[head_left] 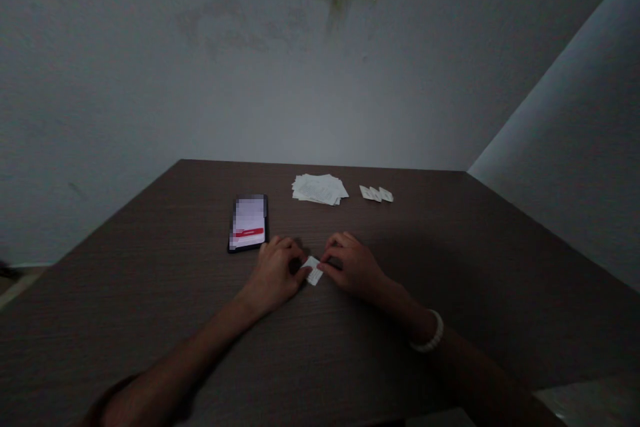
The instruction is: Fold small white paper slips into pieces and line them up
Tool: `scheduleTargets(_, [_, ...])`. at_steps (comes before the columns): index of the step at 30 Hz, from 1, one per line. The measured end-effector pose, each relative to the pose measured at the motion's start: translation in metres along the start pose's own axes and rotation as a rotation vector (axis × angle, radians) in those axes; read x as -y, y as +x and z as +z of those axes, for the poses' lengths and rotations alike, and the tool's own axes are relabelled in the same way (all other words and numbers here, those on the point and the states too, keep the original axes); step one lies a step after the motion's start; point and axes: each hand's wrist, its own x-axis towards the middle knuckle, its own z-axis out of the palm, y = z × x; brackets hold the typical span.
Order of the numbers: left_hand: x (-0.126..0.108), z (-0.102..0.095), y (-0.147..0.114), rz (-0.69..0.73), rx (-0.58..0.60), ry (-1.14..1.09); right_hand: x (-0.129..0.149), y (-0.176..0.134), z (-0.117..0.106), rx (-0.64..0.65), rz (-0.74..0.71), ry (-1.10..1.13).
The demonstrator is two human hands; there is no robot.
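Table (320,360): one tag (314,276) lay between left hand (274,274) and right hand (355,266).
Both pinched its edges; one phone (250,214), one pile (319,188), three slips (375,194) lay beyond.

Pale beaded bracelet (440,330) on the right wrist (413,320), dark sleeve (109,394) on the left arm (200,350).

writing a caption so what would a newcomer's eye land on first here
Probably the phone first, left of centre on the dark table, its bright screen crossed by a red bar. Then the left hand and right hand, on either side of a small white paper near the middle. Beyond them lies a loose pile of white papers, with a few smaller pieces to its right.
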Motion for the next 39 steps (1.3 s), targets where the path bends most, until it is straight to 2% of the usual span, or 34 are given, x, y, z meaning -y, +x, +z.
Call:
scheduleTargets(4, [0.001, -0.003, -0.002, 0.037, 0.007, -0.018, 0.0, 0.0, -0.001, 0.02, -0.061, 0.009])
scheduleTargets(11, [0.0, -0.006, -0.001, 0.078, -0.099, -0.116, 0.002, 0.0, -0.009, -0.021, -0.134, 0.072])
scheduleTargets(15, [-0.001, -0.008, -0.001, 0.006, -0.148, -0.174, 0.002, -0.001, -0.01, -0.066, -0.106, 0.11])
scheduleTargets(20, [0.0, -0.01, -0.001, -0.061, -0.076, -0.264, 0.001, -0.001, -0.006, -0.16, -0.051, 0.181])
scheduleTargets(25, [-0.001, -0.011, -0.002, -0.102, -0.072, -0.383, 0.001, -0.001, -0.004, -0.224, 0.062, 0.328])
scheduleTargets(30, [-0.001, -0.011, -0.001, -0.079, -0.08, -0.394, 0.001, 0.0, -0.004, -0.231, 0.085, 0.398])
scheduleTargets(36, [0.002, -0.007, -0.001, -0.023, -0.197, -0.384, 0.002, 0.0, -0.004, -0.221, 0.094, 0.429])
scheduleTargets(39, [0.0, -0.008, -0.001, -0.024, -0.183, -0.387, 0.002, 0.0, -0.003, -0.225, 0.097, 0.428])
